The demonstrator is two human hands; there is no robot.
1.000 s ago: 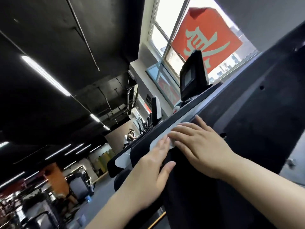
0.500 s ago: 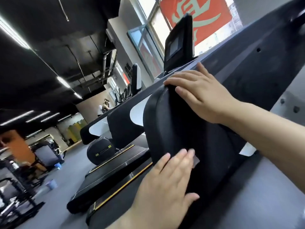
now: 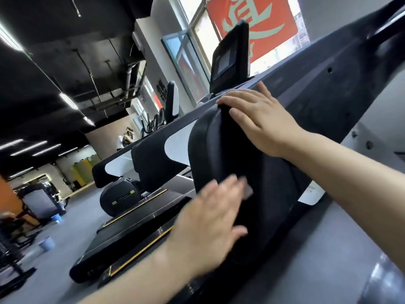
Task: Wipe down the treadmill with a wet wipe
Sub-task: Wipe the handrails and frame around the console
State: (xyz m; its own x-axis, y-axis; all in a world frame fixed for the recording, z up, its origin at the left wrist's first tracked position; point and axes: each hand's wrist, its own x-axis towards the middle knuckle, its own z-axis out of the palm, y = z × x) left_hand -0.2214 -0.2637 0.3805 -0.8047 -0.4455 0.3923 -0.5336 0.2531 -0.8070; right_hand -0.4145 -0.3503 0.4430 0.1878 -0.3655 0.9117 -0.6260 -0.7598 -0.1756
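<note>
Compared to half a second back, the left hand [image 3: 210, 224] sits about the same spot on the treadmill [image 3: 258, 172]'s rounded matte black cover, now motion-blurred. It's flat, pressing the wet wipe [image 3: 247, 189], only a grey corner showing. Right hand [image 3: 260, 121] stays open, fingers spread, draped over the cover's top edge.

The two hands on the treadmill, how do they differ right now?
The right hand sits high, fingers curled over the top edge of the black cover; the left hand is lower, flat against its side. The right hand is sharp; the left hand is motion-blurred. A grey wipe peeks from under the left hand's fingertips; none shows under the right. Both are bare and touch the cover.
</note>
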